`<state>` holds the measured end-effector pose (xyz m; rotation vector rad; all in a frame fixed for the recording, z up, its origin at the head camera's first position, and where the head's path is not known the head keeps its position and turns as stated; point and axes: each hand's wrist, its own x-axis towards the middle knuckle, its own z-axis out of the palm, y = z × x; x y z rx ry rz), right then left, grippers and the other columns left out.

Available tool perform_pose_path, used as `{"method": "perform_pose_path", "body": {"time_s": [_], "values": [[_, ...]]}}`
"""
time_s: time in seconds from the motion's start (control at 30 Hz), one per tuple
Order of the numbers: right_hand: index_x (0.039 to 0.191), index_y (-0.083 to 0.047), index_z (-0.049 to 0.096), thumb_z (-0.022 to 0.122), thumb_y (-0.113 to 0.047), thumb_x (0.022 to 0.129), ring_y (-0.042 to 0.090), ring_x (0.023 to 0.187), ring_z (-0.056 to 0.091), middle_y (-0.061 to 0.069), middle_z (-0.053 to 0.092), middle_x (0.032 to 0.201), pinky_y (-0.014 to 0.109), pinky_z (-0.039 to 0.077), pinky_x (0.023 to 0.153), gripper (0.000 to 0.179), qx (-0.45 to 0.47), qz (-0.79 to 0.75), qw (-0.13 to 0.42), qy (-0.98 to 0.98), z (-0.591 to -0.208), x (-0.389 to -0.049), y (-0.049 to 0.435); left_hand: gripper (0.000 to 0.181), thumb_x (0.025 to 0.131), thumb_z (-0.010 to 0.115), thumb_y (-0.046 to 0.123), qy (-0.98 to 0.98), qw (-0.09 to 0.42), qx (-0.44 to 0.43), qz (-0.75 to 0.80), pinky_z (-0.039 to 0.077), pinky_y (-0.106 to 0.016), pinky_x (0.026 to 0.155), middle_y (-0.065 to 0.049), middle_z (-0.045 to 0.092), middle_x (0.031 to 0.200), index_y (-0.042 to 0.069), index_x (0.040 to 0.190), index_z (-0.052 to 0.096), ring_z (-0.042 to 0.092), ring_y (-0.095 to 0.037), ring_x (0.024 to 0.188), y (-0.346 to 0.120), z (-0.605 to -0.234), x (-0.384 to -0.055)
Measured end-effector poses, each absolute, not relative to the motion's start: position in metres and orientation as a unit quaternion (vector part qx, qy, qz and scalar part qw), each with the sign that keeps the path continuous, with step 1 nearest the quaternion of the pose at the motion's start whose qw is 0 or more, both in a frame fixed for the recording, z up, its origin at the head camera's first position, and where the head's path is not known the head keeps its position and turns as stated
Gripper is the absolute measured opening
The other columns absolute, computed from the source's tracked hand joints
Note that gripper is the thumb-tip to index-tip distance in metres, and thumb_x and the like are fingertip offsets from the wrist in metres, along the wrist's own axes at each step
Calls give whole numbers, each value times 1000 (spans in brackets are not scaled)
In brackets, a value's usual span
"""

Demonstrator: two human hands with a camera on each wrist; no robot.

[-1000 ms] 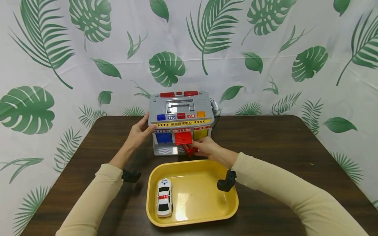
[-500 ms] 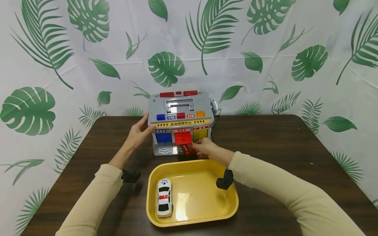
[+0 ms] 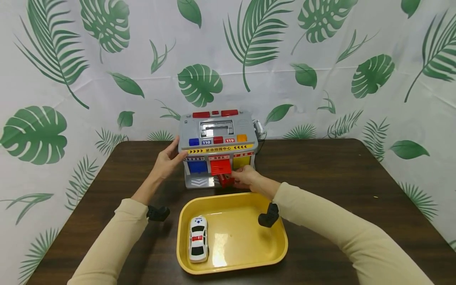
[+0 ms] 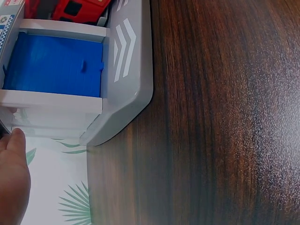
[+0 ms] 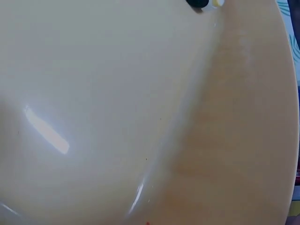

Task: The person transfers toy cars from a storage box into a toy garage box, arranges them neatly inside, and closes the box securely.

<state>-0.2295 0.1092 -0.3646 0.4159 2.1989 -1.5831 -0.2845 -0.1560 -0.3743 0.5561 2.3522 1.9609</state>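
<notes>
A grey toy emergency station (image 3: 246, 126) stands toward the back of the table in the head view. My left hand (image 3: 165, 162) holds its left front corner, the thumb at the roof's front edge and the fingers along the side. At the station's raised red door (image 3: 221, 167), my right hand (image 3: 247, 177) holds a small red toy truck (image 3: 225, 180) from its right side. The truck sits partly under that door, on the grey apron. In the left wrist view, a blue door (image 4: 54, 65) is down beside the truck (image 4: 84, 9).
In front of the station lies a yellow tray (image 3: 231, 270) with a white toy police car (image 3: 198, 239) at its left. The right wrist view is mostly the tray (image 5: 234, 140). A leaf-print cloth (image 3: 270, 99) hangs behind the brown table (image 3: 320, 170).
The red truck has turned straighter and moved slightly farther in under the red door. My right hand and forearm have shifted a little left. The left hand stays in place.
</notes>
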Motion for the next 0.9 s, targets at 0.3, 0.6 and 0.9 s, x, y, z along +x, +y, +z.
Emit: {"method": "perform_pose_path", "body": {"time_s": [0.3,0.6,0.9], "values": [[101,6,58,59,-16,93,20,81,62,11,61,89,40,51,92,24,151,-620,177,750,-370,-233,107,71,94,57,12,751,12,186,633,35,-32,105,-8,21,155,8,150,14,33,-25,136,-155,-377,-287],[113,11,55,58,-4,92,28,103,60,24,58,121,40,47,98,26,145,-661,158,719,-375,-234,102,70,94,58,14,752,2,185,633,38,-30,104,-11,25,153,6,150,16,38,-28,133,-155,-378,-287],[121,10,53,55,-1,93,33,115,56,23,55,126,41,45,100,31,153,-693,154,687,-372,-229,102,72,93,59,14,751,4,182,635,37,-29,104,-12,26,153,6,150,15,38,-27,132,-156,-377,-286]]}}
